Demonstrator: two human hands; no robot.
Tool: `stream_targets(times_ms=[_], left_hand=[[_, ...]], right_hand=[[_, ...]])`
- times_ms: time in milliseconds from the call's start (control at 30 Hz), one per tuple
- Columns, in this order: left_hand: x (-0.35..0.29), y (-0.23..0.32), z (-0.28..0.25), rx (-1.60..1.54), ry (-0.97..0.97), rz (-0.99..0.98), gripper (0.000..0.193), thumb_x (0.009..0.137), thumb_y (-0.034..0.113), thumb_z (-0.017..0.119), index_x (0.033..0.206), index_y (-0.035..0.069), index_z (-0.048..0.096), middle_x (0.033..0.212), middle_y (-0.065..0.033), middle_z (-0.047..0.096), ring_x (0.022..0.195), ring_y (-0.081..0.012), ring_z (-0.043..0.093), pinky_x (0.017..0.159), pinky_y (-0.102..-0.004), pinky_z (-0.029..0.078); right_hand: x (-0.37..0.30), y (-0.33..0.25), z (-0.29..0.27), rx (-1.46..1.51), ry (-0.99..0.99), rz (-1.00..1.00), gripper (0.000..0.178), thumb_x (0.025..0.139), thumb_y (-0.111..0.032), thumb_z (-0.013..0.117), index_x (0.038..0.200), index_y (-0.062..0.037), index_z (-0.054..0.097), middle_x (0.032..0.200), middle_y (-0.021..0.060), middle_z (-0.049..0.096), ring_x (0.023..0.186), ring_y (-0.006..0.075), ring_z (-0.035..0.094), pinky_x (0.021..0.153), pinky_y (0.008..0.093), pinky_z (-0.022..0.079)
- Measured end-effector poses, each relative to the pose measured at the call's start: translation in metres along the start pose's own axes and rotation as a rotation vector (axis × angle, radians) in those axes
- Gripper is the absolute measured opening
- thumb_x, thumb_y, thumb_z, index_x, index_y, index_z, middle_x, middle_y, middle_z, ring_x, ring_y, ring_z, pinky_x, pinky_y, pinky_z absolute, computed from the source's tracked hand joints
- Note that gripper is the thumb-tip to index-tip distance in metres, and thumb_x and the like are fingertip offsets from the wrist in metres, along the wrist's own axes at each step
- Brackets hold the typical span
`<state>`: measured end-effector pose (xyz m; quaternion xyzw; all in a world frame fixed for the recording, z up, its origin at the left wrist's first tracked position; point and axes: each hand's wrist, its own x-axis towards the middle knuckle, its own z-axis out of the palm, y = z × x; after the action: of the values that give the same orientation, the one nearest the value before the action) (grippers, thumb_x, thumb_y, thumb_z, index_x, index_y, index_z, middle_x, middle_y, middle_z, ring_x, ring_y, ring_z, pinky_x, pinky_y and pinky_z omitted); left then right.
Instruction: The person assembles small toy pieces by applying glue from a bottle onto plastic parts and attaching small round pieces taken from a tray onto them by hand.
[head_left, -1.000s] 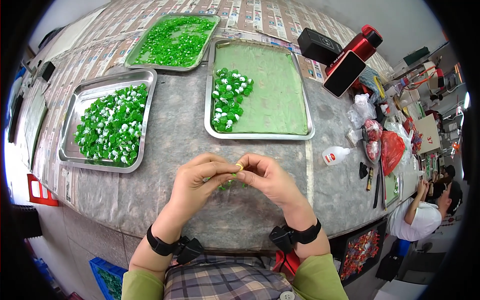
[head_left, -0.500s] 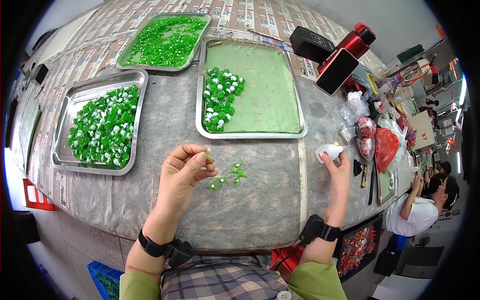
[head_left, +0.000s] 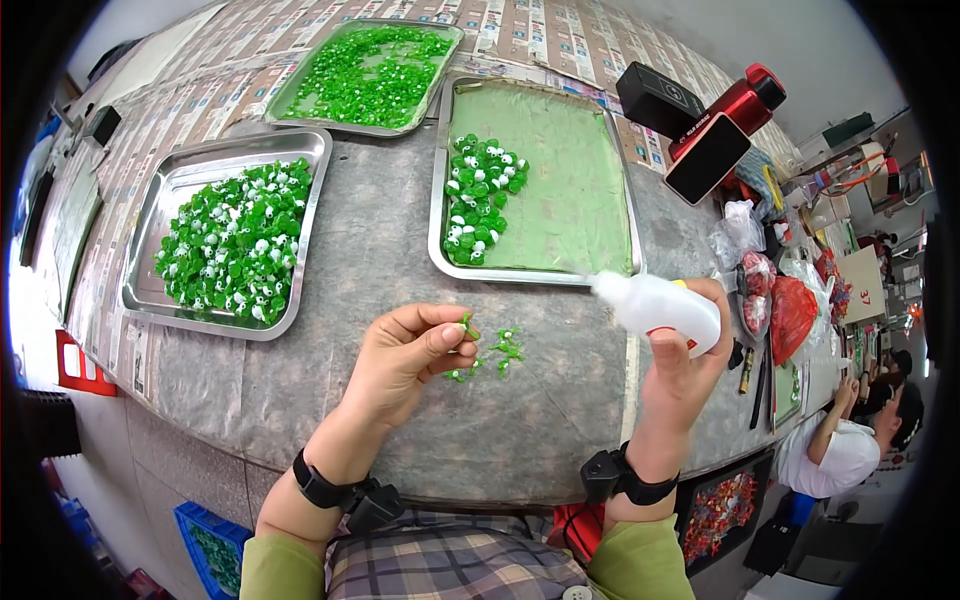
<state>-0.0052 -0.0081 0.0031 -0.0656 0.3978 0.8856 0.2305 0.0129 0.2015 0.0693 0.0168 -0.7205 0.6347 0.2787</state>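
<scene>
My left hand [head_left: 415,350] pinches a small green piece [head_left: 467,323] between thumb and forefinger, above the grey table covering. Several similar green-and-white pieces [head_left: 508,345] lie loose on the table just right of those fingers. In my right hand [head_left: 690,350] is a white squeeze bottle [head_left: 665,310], tilted with its narrow tip toward the left. The bottle is raised off the table, near the front right corner of the green-lined tray [head_left: 570,190]. A cluster of green and white pieces [head_left: 482,195] fills that tray's left side.
A metal tray [head_left: 145,290] heaped with green-and-white pieces stands at left, another tray [head_left: 275,110] of green bits behind it. At right are a phone [head_left: 707,160], red flask [head_left: 735,105], black box [head_left: 660,97] and plastic bags [head_left: 795,315]. A co-worker [head_left: 840,445] sits far right.
My right hand has lifted the white squeeze bottle from the table and turned its tip to the left. My left hand still pinches the green piece. The whole view has shifted slightly.
</scene>
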Motion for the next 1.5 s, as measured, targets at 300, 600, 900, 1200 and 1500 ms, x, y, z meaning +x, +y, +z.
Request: stream_targets(times_ms=[300, 600, 900, 1200, 1500], left_hand=[[-0.001, 0.001, 0.001, -0.036, -0.022, -0.006, 0.010, 0.076, 0.010, 0.056, 0.083, 0.004, 0.052, 0.074, -0.0076, 0.057, 0.062, -0.0123, 0.057, 0.057, -0.0236, 0.050], [-0.001, 0.000, 0.001, -0.036, -0.024, -0.015, 0.010, 0.077, 0.010, 0.056, 0.083, 0.004, 0.052, 0.074, -0.0078, 0.057, 0.061, -0.0127, 0.057, 0.056, -0.0235, 0.049], [-0.001, 0.001, 0.000, -0.026, -0.019, -0.019, 0.011, 0.078, 0.013, 0.055, 0.082, 0.003, 0.052, 0.072, -0.0077, 0.057, 0.060, -0.0124, 0.056, 0.055, -0.0226, 0.049], [0.000, 0.000, 0.000, -0.022, -0.034, -0.023, 0.012, 0.078, 0.014, 0.056, 0.081, 0.003, 0.052, 0.072, -0.0075, 0.057, 0.060, -0.0121, 0.056, 0.055, -0.0226, 0.049], [-0.001, -0.003, -0.001, 0.069, 0.044, 0.208, 0.014, 0.074, 0.006, 0.059, 0.087, 0.001, 0.056, 0.075, -0.0058, 0.059, 0.067, -0.0124, 0.057, 0.063, -0.0242, 0.047]], right_hand=[[-0.014, -0.001, 0.023, 0.018, -0.108, -0.129, 0.040, 0.061, -0.026, 0.074, 0.080, -0.0012, 0.050, 0.070, 0.0017, 0.050, 0.061, 0.0067, 0.047, 0.052, 0.0184, 0.037], [-0.016, 0.000, 0.027, -0.072, -0.170, -0.136, 0.038, 0.062, -0.025, 0.073, 0.081, -0.0011, 0.050, 0.070, 0.0029, 0.053, 0.061, 0.0087, 0.051, 0.052, 0.0201, 0.040], [-0.015, 0.001, 0.027, -0.074, -0.149, -0.146, 0.036, 0.063, -0.023, 0.072, 0.081, -0.0005, 0.050, 0.068, 0.0030, 0.052, 0.061, 0.0092, 0.051, 0.052, 0.0201, 0.040], [-0.012, 0.003, 0.025, -0.157, -0.174, -0.170, 0.035, 0.063, -0.022, 0.071, 0.080, -0.0003, 0.049, 0.069, 0.0031, 0.050, 0.059, 0.0088, 0.049, 0.051, 0.0193, 0.038], [-0.014, 0.003, 0.021, -0.095, -0.150, -0.197, 0.036, 0.063, -0.023, 0.071, 0.081, -0.0006, 0.050, 0.068, 0.0036, 0.051, 0.058, 0.0095, 0.049, 0.050, 0.0199, 0.038]])
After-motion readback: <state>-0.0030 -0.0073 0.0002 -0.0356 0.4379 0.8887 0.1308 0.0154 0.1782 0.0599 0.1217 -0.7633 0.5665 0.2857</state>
